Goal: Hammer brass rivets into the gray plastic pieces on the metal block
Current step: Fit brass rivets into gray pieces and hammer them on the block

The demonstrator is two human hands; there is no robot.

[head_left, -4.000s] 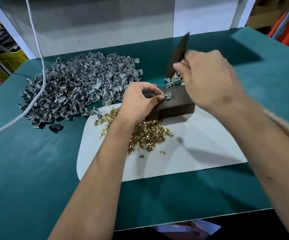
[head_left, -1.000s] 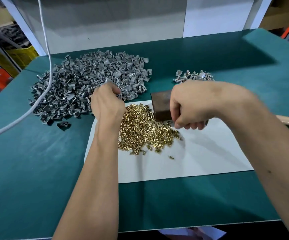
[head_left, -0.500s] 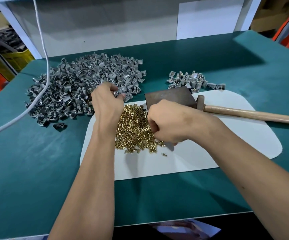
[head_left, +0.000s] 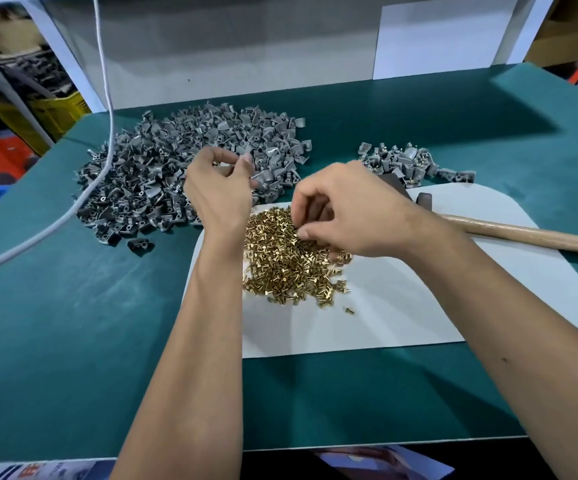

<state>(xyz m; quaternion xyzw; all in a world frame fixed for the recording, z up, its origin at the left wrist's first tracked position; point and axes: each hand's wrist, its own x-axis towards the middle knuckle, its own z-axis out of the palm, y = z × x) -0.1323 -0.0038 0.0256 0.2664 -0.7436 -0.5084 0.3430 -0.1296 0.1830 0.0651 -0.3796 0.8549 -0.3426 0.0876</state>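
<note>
Two bare hands working over loose rivets and gray parts on a green bench.

The left hand [head_left: 220,192] is hovering with fingers curled, pinching a gray plastic piece [head_left: 266,177] at the near edge of the big gray pile [head_left: 183,168]. The right hand [head_left: 346,209] is reaching down, fingertips pinched among the brass rivets [head_left: 287,265] heaped beneath it on the white sheet [head_left: 419,306]. Beyond its knuckles the metal block [head_left: 393,183] is peeking out; to its right the hammer [head_left: 523,233] is lying flat. A smaller pile [head_left: 408,161] is sitting farther back. No readable writing is showing.
</note>
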